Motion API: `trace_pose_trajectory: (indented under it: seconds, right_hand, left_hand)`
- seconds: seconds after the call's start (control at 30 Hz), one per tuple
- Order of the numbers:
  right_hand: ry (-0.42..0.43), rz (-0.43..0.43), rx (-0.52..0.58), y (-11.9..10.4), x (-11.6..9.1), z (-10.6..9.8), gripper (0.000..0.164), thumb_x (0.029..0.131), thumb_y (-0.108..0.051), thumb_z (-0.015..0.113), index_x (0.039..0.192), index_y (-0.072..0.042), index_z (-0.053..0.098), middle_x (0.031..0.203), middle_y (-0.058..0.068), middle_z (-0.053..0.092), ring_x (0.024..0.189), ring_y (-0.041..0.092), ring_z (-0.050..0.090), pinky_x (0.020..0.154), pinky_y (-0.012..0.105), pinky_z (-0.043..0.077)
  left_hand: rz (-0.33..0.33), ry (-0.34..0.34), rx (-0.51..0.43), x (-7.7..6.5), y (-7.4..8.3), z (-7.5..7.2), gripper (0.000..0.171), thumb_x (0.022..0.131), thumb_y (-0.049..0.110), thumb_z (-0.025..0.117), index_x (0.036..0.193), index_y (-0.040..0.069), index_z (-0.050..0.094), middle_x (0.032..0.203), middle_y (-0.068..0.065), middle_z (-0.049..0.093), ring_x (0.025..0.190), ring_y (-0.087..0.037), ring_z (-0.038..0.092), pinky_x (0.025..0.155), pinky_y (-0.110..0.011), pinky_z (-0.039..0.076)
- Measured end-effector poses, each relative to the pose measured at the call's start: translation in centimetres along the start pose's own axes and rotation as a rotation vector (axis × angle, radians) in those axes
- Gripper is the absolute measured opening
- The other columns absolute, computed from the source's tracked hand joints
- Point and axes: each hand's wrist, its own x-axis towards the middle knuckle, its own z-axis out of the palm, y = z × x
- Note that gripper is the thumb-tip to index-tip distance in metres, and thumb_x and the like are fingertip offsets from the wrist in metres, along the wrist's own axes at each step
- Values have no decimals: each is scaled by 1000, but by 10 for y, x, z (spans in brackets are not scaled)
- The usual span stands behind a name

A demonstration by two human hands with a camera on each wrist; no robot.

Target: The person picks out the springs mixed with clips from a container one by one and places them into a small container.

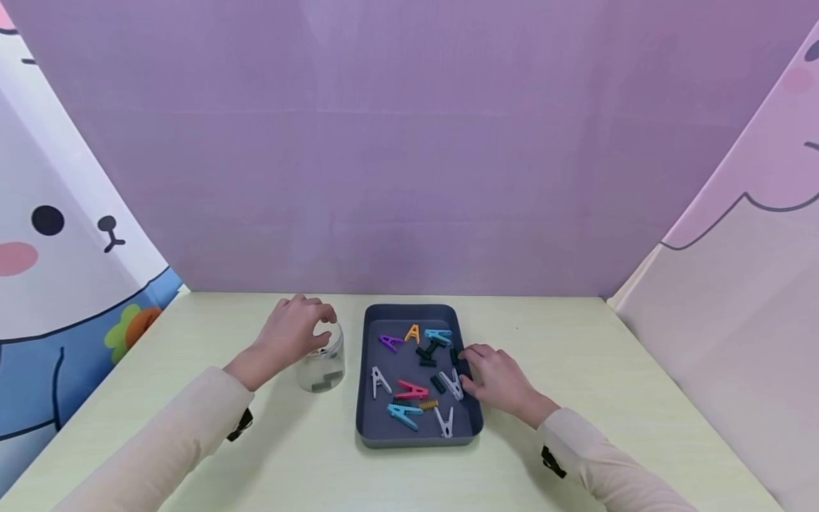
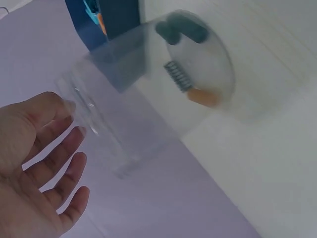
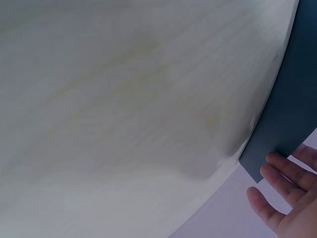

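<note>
My left hand (image 1: 288,336) arches over the mouth of a clear jar (image 1: 311,375), thumb and index finger apart near its rim. In the left wrist view the fingers are loosely bent; a coiled spring (image 2: 177,75), an orange piece (image 2: 204,97) and dark pieces (image 2: 187,27) lie on the jar's bottom. My right hand (image 1: 501,377) is at the right wall of a dark grey tray (image 1: 416,442), its fingers reaching over the rim beside a dark spring (image 1: 454,355). The right wrist view shows loosely spread fingers by the tray's outer wall; whether they touch the spring is hidden.
In the tray lie a purple clip (image 1: 389,342), orange clip (image 1: 412,333), red clip (image 1: 412,390), blue clip (image 1: 404,414), white clip (image 1: 379,380), yellow spring (image 1: 428,405) and several dark springs. A purple partition (image 1: 409,178) stands behind the pale table (image 1: 563,341).
</note>
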Motion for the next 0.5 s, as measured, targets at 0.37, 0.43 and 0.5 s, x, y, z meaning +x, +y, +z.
trace_pose_trajectory:
  seconds: [0.37, 0.43, 0.5]
  right_hand:
    - [0, -2, 2, 0, 0, 1, 32, 77, -28, 67, 103, -9, 64, 106, 5, 63, 94, 20, 61, 76, 40, 51]
    - [2, -4, 2, 1, 0, 1, 32, 77, -28, 67, 103, -9, 64, 106, 5, 63, 94, 20, 61, 76, 40, 51]
    - [5, -6, 1, 1, 0, 2, 32, 77, -28, 67, 102, -9, 64, 106, 5, 63, 94, 20, 61, 76, 40, 51]
  left_hand:
    - [86, 34, 3, 5, 30, 1, 18, 72, 17, 73, 90, 15, 69, 87, 2, 68, 79, -21, 54, 73, -42, 44]
    - [88, 11, 5, 6, 36, 3, 18, 73, 19, 72, 90, 16, 69, 88, 3, 68, 80, -20, 55, 74, -41, 44]
    - [87, -19, 3, 7, 42, 5, 18, 73, 20, 72, 91, 18, 69, 89, 4, 68, 81, -19, 55, 75, -40, 45]
